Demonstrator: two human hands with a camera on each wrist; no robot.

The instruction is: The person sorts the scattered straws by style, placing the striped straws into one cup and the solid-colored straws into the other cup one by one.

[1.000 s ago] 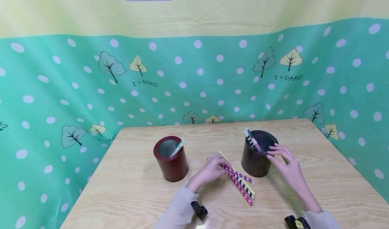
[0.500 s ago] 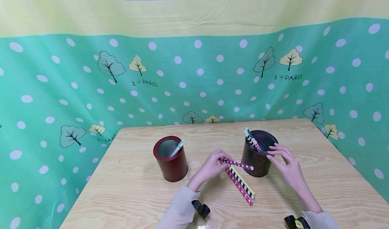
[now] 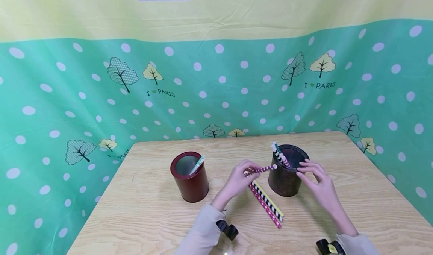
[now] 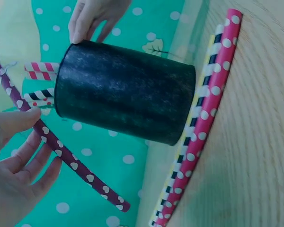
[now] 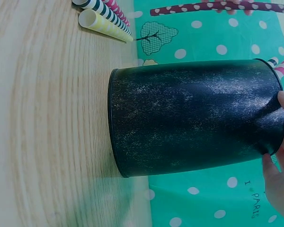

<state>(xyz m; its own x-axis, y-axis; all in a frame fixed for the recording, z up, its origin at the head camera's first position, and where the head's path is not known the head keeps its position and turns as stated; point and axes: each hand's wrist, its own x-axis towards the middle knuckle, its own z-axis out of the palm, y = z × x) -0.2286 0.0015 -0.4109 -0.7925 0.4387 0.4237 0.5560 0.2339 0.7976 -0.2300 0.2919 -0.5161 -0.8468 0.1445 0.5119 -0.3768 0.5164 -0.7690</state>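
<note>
In the head view my left hand (image 3: 238, 176) pinches a purple paper straw (image 4: 79, 169) with white hearts, lifted off the table and tilted up toward the dark can (image 3: 283, 181). My right hand (image 3: 320, 183) holds that can by its rim at the right side, thumb outside. Several patterned straws (image 3: 278, 154) lean inside the can at its left. On the table below my left hand lie three straws side by side: a pink dotted one (image 4: 214, 90), a black-and-white striped one (image 3: 267, 200) and a yellow one (image 3: 275, 205).
A dark red can (image 3: 193, 183) stands at the left with a pale green straw (image 3: 197, 164) leaning in it. Both cans rest on a wooden table (image 3: 149, 210). A green and yellow patterned cloth (image 3: 189, 78) hangs behind the table.
My left hand has lifted the purple straw off the other straws, and its free end has swung up to near the dark can's rim. My right hand has stayed at the rim.
</note>
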